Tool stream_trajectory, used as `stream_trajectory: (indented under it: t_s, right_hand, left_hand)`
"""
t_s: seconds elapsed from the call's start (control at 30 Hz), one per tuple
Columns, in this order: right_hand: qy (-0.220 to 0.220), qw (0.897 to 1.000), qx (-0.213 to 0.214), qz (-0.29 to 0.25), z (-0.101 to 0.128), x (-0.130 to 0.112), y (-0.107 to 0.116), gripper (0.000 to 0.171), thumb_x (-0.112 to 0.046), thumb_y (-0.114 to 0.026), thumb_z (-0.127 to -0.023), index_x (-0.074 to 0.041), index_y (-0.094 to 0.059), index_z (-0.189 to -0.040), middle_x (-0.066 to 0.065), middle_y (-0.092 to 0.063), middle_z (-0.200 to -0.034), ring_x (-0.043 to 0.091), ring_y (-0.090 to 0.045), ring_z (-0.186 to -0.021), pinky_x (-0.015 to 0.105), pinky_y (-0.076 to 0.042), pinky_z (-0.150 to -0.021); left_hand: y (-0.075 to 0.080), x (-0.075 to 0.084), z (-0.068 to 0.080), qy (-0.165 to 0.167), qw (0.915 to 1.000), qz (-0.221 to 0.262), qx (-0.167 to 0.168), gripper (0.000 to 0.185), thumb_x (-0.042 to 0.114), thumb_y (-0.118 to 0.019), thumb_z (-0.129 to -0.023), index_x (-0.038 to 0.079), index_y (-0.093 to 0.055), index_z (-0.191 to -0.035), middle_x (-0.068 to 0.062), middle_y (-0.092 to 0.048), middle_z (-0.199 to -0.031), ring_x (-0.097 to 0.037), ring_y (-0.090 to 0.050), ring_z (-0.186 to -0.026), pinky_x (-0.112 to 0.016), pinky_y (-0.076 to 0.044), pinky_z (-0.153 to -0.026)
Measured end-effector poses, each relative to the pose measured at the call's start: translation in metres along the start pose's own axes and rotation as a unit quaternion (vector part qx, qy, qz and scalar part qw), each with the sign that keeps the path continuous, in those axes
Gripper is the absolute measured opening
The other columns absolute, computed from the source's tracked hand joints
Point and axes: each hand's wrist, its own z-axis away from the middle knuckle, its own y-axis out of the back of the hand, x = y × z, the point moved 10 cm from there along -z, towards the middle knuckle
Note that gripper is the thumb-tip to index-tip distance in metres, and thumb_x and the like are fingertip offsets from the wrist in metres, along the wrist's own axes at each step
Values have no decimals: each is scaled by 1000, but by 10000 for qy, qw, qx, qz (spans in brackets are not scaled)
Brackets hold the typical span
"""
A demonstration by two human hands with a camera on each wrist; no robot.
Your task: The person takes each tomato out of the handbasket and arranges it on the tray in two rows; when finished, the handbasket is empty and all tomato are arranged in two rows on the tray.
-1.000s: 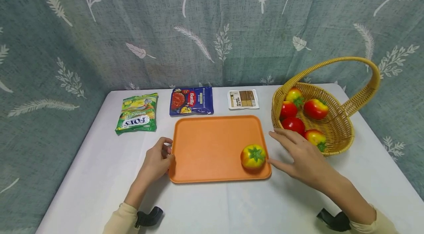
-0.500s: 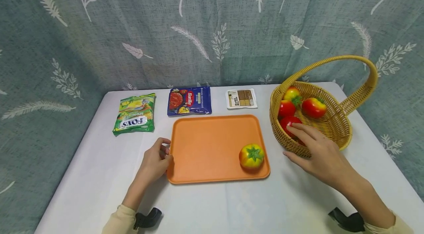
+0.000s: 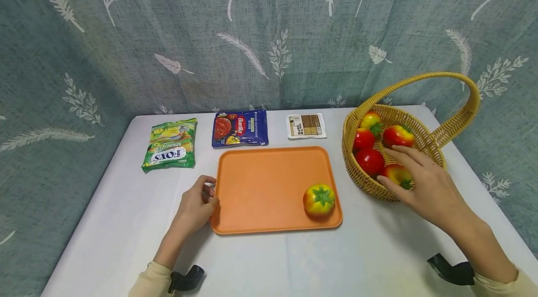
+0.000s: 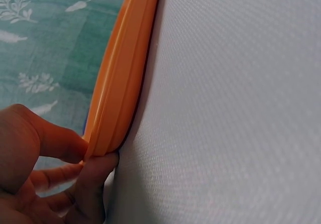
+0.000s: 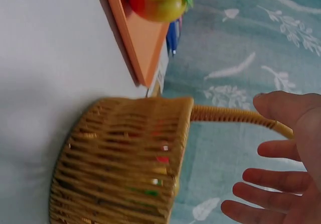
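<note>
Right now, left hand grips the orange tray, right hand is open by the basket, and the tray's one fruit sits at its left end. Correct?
No: the fruit sits at the right end of the orange tray; the head view shows it. The left hand does grip the tray, and the right hand is open by the basket.

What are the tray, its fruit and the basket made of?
Tray: probably plastic, satin finish; even orange, smoothly moulded rim.
Fruit: perhaps painted plastic or foam, slightly glossy; red blends into yellow.
Basket: wicker-like, slight sheen; woven strands, natural or synthetic unclear.
</note>
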Motion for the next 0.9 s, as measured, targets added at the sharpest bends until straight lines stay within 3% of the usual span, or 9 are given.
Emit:
stream_trajectory:
  t_s: [0.33, 0.57, 0.77, 0.9]
  right_hand:
    - [-153, 9998, -80, 87, 1, 19, 0, 62, -15, -87, -70, 1, -64, -125, 22, -60, -124, 44, -56, -110, 64, -47, -82]
    - [-212, 9992, -277, 217, 5, 32, -8, 55, -15, -87, -70, 4, -65, -118, 23, -64, -113, 42, -61, -97, 61, -50, -74]
    - [-658, 9927, -953, 342, 8, 49, -23, 42, -21, -84, -77, 2, -68, -108, 24, -67, -105, 42, -64, -91, 61, -51, -73]
    - [-847, 9869, -1338, 296, 11, 56, -33, 45, -22, -83, -80, 4, -68, -113, 28, -65, -113, 46, -62, -100, 64, -48, -81]
  left_hand:
    - [-1, 0, 0, 53, 10000, 57, -55, 44, 0, -60, -85, 3, -50, -128, -12, -56, -98, -22, -56, -74, -30, -51, -51]
    - [0, 0, 1, 69, 10000, 22, -39, 44, 1, -61, -85, 3, -50, -128, -11, -55, -98, -22, -56, -75, -30, -51, -50]
    - [0, 0, 0, 70, 10000, -29, -43, 44, 1, -61, -85, 4, -50, -128, -11, -55, -98, -21, -56, -74, -30, -51, -51]
    - [-1, 0, 0, 135, 9999, -52, -67, 45, 2, -62, -86, 4, -49, -129, -11, -56, -99, -22, -55, -74, -29, -51, -52]
